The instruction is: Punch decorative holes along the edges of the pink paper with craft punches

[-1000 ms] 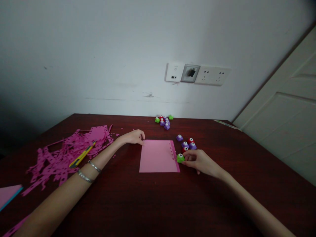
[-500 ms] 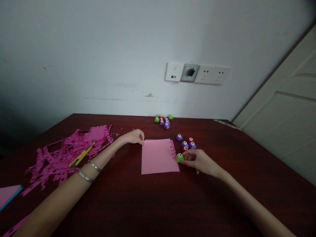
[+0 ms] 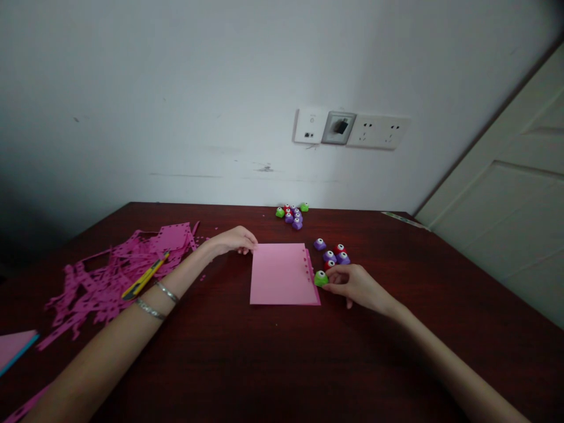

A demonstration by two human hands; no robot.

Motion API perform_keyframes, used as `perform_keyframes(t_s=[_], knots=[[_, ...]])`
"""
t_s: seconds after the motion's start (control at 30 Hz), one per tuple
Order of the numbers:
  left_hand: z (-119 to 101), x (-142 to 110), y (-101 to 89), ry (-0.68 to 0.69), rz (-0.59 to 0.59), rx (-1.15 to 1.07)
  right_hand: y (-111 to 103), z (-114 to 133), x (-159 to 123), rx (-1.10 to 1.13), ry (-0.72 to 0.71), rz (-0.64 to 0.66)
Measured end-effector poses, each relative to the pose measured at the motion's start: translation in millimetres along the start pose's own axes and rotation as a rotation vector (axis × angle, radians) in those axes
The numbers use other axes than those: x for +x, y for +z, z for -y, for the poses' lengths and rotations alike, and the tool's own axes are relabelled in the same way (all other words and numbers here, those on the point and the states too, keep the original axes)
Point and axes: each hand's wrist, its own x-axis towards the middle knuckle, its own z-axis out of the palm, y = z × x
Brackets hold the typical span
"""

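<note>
A pink paper sheet (image 3: 279, 273) lies flat on the dark wooden table (image 3: 273, 364), with a row of small punched holes along its right edge. My left hand (image 3: 233, 241) rests at the sheet's far left corner, fingers curled onto the paper. My right hand (image 3: 352, 283) is closed on a small green punch (image 3: 321, 278) at the sheet's right edge. A cluster of purple and red punches (image 3: 333, 255) sits just beyond that hand.
A heap of pink paper scraps (image 3: 110, 276) covers the table's left side, with a yellow utility knife (image 3: 145, 275) on it. Several more punches (image 3: 293, 214) stand by the wall. Wall sockets (image 3: 352, 129) hang above; a door (image 3: 506, 194) is at right.
The sheet has turned a little and shifted slightly away from me under both hands. The green punch has moved a little farther along the right edge.
</note>
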Motion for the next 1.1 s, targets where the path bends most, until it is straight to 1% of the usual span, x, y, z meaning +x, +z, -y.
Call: perform_keyframes(t_s=[0.23,0.47,0.67,0.93,1.1], knots=[[3.5,1.3,-2.8,-0.051,0.023,-0.090,0.2,5.1,-1.7,0.002,0.005,-0.020],[3.5,1.5,-3.8,-0.084,0.024,-0.134,0.9,3.2,-1.0,0.018,-0.007,-0.030],[1.4,-0.1,-2.5,-0.105,0.019,-0.131,0.9,4.5,-1.6,0.020,-0.022,-0.019],[5.5,3.0,-4.1,-0.116,0.030,-0.138,2.0,6.3,-2.7,0.026,-0.028,-0.002],[4.4,2.6,-3.1,-0.115,0.028,-0.150,2.1,5.3,-1.7,0.016,-0.024,-0.007]])
